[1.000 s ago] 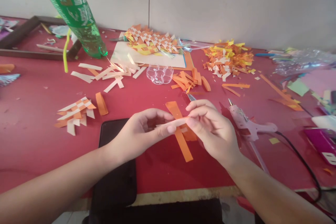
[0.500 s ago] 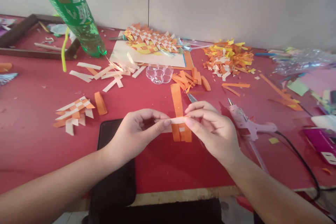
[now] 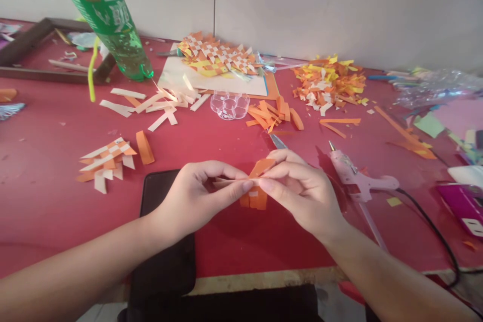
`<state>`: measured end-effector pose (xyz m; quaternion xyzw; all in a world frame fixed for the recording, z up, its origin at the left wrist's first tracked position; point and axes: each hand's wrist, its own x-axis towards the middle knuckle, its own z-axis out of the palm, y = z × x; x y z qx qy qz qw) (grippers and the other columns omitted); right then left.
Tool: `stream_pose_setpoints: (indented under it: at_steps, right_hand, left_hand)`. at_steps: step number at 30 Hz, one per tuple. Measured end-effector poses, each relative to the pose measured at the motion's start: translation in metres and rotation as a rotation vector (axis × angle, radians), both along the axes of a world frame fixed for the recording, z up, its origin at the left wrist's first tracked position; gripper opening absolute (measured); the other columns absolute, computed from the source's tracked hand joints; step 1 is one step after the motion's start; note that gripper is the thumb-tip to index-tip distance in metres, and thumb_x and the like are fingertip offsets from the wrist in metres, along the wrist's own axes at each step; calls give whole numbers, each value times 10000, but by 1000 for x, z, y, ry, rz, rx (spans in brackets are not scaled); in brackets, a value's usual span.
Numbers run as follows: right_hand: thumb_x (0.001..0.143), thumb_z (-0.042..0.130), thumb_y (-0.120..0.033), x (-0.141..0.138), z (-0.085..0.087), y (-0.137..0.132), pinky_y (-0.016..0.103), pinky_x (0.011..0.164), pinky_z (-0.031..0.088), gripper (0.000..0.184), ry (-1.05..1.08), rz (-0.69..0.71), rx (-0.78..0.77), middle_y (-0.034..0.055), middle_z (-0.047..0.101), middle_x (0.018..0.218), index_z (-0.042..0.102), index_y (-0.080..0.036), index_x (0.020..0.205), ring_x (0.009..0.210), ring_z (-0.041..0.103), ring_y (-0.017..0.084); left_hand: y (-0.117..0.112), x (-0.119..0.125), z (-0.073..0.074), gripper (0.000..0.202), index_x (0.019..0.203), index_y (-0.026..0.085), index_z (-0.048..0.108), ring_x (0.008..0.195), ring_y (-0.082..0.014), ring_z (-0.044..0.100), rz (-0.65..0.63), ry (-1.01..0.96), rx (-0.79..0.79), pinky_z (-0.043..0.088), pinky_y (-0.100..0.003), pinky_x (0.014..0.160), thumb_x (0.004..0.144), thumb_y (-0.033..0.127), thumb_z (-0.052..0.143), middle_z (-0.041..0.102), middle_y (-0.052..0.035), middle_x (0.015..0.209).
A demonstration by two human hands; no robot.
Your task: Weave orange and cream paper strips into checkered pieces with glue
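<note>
Between both hands is a small weave of orange and cream paper strips (image 3: pixel 253 200), held over the red table. My left hand (image 3: pixel 206 191) pinches its left side between thumb and index finger. From the right, my right hand (image 3: pixel 298 186) pinches the same weave, its thumb almost meeting the left thumb. An orange strip (image 3: pixel 262 166) slants up behind the fingertips. Part of the weave is hidden by the fingers. Just beyond my right hand lies a metal blade (image 3: pixel 278 141), partly covered. A finished-looking woven piece (image 3: pixel 109 158) rests at the left beside a folded orange strip (image 3: pixel 145 147).
A black phone (image 3: pixel 166 256) lies under my left forearm. On the right is a pink glue gun (image 3: pixel 360 181) with its cord. Cream strips (image 3: pixel 162 105), orange strips (image 3: pixel 269 114) and a clear palette (image 3: pixel 230 105) lie farther back, near a leaning green bottle (image 3: pixel 109 15).
The weave has shifted slightly left and down with my fingertips. Its long orange strip, upright before, now tilts right and looks shorter. Both hands keep their pinch.
</note>
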<state>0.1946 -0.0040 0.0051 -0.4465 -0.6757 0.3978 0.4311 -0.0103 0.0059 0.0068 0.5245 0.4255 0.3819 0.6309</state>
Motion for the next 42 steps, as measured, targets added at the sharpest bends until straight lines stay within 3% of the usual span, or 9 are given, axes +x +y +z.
stream_pose_setpoints:
  at_steps: [5,12,18,22,26,33,36,39,42]
  right_hand:
    - [920,603,-210,-1,4,1,322,819,487,127,-19,61,-2,-5,581,848,643,-241,804,862,575,133]
    - [862,680,-218,-3,5,3,336,813,493,91,-90,59,38,-4,607,811,653,-231,776,860,583,150]
    - [877,675,-283,1,7,6,331,778,518,138,-25,102,-107,-5,632,803,663,-234,748,807,607,144]
    - [905,630,-330,3,6,8,338,752,514,182,-47,45,-124,18,642,830,680,-226,763,806,607,157]
    - [878,665,-338,2,4,9,344,785,504,167,-40,-66,-89,23,634,848,664,-221,759,841,612,168]
    - [898,645,-339,2,2,8,300,759,521,162,-70,-83,-43,21,639,887,667,-228,783,849,616,154]
    - [957,549,-378,7,2,9,342,861,510,207,-53,-182,42,43,665,1002,701,-259,884,988,625,187]
    - [950,540,-438,24,11,10,367,903,498,226,-48,-401,102,46,681,1091,691,-292,1033,1028,635,205]
    - [909,585,-424,58,27,10,386,872,501,228,-416,-548,18,78,713,1015,687,-264,1037,954,662,225]
  left_hand:
    - [-1,0,5,71,762,188,754,673,-88,712,-51,-22,-51,540,-111,624,801,245,769,784,10,750]
    - [2,0,2,75,768,181,765,691,-109,721,-89,-19,-79,544,-131,625,803,247,768,791,-12,773]
    - [3,0,2,71,797,204,784,739,-150,752,-134,-102,-184,600,-194,703,802,274,773,799,-17,799]
    - [4,1,1,127,876,210,794,862,-188,764,-112,-164,-264,617,-263,827,826,319,752,806,-32,893]
    - [5,2,-2,160,933,224,795,959,-196,747,-82,-164,-235,605,-255,869,850,341,725,801,-30,952]
    - [5,1,-2,176,957,205,780,928,-179,746,-76,-149,-264,592,-241,878,849,333,728,794,-36,973]
    - [5,2,-1,122,883,200,779,815,-149,746,-33,-163,-295,596,-199,772,833,306,747,791,-19,869]
    - [6,2,-3,105,860,193,768,723,-121,715,38,-224,-295,583,-196,719,831,292,751,759,2,779]
    - [7,2,-8,147,923,177,752,679,-98,668,79,-275,-297,571,-219,724,845,300,737,741,-5,818]
